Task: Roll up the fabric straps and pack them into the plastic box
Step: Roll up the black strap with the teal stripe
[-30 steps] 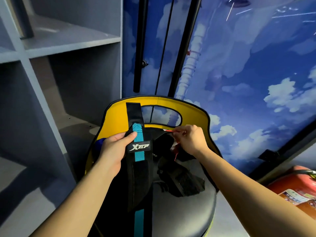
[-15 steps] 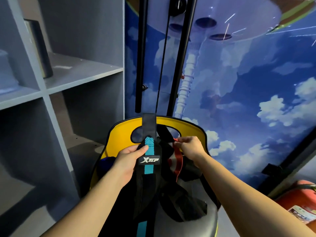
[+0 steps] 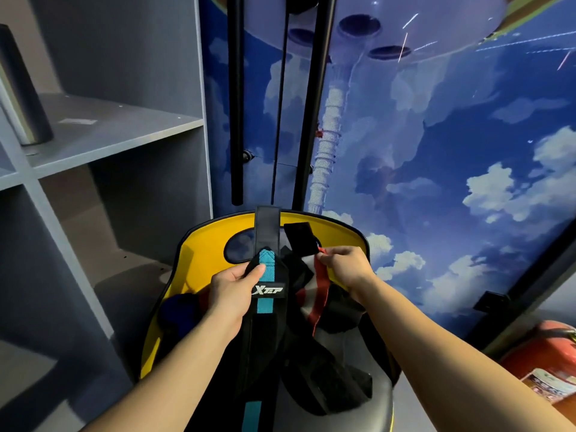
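Right now your left hand (image 3: 232, 289) grips the black strap (image 3: 268, 319) with the teal stripe, thumb pressed on its upper end just above the white logo patch; the strap hangs down over the grey seat (image 3: 352, 410). Your right hand (image 3: 346, 266) pinches the top of a red-edged strap (image 3: 321, 291), fingers curled tight on it, just in front of the yellow chair back (image 3: 205, 244). More dark straps (image 3: 324, 378) lie heaped on the seat between your forearms. A grey shelf (image 3: 103, 132) stands to your left, and a red extinguisher (image 3: 545, 363) sits low on your right.
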Motion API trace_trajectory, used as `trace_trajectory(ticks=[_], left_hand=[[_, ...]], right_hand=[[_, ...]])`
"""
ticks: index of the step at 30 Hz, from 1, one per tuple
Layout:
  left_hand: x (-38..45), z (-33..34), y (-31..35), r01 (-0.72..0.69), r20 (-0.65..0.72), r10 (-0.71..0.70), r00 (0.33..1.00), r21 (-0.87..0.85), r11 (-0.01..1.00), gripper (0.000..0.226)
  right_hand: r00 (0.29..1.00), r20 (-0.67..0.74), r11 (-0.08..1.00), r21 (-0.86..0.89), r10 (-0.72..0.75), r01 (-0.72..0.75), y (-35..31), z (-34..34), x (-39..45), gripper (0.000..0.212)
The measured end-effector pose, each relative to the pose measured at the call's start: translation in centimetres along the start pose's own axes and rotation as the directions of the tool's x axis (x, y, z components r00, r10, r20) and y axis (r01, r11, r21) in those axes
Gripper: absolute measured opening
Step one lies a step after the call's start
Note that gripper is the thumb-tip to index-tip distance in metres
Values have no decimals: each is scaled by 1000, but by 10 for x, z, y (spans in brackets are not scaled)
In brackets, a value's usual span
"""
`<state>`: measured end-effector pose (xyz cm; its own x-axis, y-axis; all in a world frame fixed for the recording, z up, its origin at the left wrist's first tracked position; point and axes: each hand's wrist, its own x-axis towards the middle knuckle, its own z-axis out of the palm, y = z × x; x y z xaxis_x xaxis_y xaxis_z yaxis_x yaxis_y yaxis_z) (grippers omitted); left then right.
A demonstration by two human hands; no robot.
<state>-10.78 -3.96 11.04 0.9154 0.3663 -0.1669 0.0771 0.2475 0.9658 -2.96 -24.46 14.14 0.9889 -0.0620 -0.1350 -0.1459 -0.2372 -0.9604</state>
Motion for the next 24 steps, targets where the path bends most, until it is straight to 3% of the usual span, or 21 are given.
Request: trace_trajectory(ticks=[7,14,17,24], left_hand=[[10,3,-15,19,-113,-22,993,-29,999,14],[8,11,-18,65,-37,-63,997,46,997,14],[8,16,-9,69,-32,-67,997,64,996,18],[6,21,19,16,-66,-9,998,114,993,16]], right_hand=[[986,-164,999,36,19,-13,-2,-17,18,10],[996,-65,998,5,-66,67,-14,-18,15,12],[995,-81,997,49,-60,64,-19,-15,14,11],[961,-154,957,142,-229,251,-83,-39,7,11]])
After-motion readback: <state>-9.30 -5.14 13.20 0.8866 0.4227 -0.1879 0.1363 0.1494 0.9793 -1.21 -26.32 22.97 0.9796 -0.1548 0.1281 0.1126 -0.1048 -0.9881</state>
